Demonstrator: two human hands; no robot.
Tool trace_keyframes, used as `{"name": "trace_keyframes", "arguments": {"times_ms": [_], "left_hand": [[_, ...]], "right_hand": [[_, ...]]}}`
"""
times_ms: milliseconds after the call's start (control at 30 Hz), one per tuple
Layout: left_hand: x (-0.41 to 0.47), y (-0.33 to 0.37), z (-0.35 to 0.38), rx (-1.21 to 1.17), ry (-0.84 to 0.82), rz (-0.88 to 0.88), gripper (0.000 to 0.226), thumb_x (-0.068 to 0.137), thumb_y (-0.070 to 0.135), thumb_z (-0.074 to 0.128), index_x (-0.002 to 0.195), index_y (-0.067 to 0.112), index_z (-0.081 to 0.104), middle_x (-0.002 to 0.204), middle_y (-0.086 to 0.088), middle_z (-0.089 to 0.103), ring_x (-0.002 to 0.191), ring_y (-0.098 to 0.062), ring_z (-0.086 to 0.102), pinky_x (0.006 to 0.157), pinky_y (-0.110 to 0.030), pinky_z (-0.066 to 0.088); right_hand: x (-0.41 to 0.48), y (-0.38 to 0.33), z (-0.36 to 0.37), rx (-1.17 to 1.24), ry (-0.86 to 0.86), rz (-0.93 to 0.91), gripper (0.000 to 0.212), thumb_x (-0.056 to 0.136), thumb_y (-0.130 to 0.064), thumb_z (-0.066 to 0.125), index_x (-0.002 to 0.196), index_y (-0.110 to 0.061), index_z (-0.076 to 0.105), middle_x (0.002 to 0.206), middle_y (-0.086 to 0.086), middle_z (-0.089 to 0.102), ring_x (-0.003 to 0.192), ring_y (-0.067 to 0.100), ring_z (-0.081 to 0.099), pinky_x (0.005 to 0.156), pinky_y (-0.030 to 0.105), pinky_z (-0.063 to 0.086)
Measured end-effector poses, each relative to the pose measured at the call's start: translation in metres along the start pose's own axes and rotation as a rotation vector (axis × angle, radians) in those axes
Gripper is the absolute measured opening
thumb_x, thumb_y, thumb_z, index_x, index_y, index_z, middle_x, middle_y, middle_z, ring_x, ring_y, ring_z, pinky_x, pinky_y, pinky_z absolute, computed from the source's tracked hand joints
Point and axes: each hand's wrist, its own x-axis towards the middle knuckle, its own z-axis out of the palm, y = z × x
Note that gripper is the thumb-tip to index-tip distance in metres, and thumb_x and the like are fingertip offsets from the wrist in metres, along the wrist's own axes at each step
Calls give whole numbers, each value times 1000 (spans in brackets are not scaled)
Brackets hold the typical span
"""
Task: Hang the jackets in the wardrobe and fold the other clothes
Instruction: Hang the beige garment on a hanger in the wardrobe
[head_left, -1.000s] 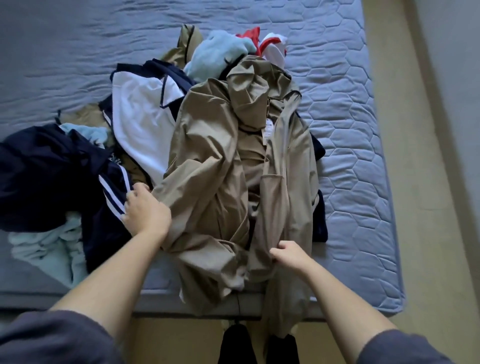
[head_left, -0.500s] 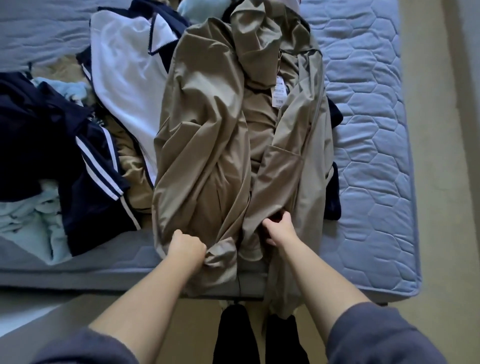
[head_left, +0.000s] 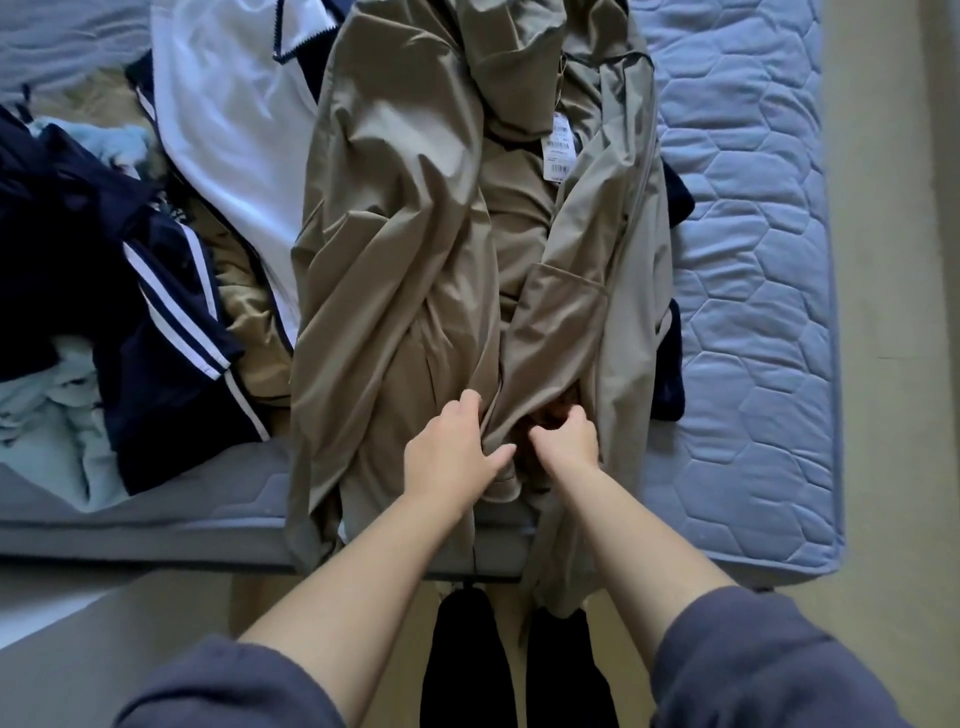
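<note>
a khaki jacket lies lengthwise on the mattress, its lower part draped over the near edge and hanging toward the floor; a white tag shows on its inner lining near the far end. both hands meet on its lower middle, close to the near edge. the left hand rests half spread, with fabric gathered between thumb and fingers; the right hand is curled tight on a fold of the same jacket, just beside the left. the two hands are near each other but not touching, a ridge of cloth between them. both forearms are bare, with grey sleeves pushed up.

left of the jacket, touching it, lies a white garment with navy trim, and further toward the left edge a navy garment with white stripes over pale blue clothing. a dark item peeks out from under the jacket's right side. the mattress is quilted in a hexagon pattern, blue toward the right edge
</note>
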Motion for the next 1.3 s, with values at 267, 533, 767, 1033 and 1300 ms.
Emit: {"name": "trace_keyframes", "arguments": {"times_ms": [267,533,767,1033,1300], "left_hand": [[18,-5,22,-11,-74,-252,16,94,22,45,94,21,61,100,-8,65,95,-32,60,68,-29,36],[12,-20,16,-143,-145,-360,19,97,27,43,99,25,62,100,-5,62,93,-28,57,72,-31,40],[-7,-13,14,-417,-224,-197,28,93,14,54,66,20,50,69,1,53,77,-21,48,65,-25,30],[-20,-11,16,-645,-323,-217,29,94,11,55,65,16,51,60,-1,45,66,-19,43,67,-30,40],[-30,-16,19,-944,-470,-249,13,99,6,47,87,3,52,71,-8,44,68,-17,40,57,-26,33]], "right_hand": [[13,38,-27,-35,-9,8,46,84,-24,63,127,-12,51,122,10,59,114,29,55,93,34,41],[-5,53,-27,-35,-121,-82,22,94,-26,56,98,-5,62,101,15,64,103,33,58,78,30,39],[-31,70,-66,-292,278,-131,16,86,-14,56,100,-20,51,109,5,50,109,29,50,92,39,39],[-64,52,-28,314,-389,-16,50,95,-19,58,141,-11,42,132,4,52,114,12,53,99,30,46],[-50,54,-17,583,-597,189,21,93,-14,50,111,-19,61,94,1,66,85,15,62,72,25,49]]}}
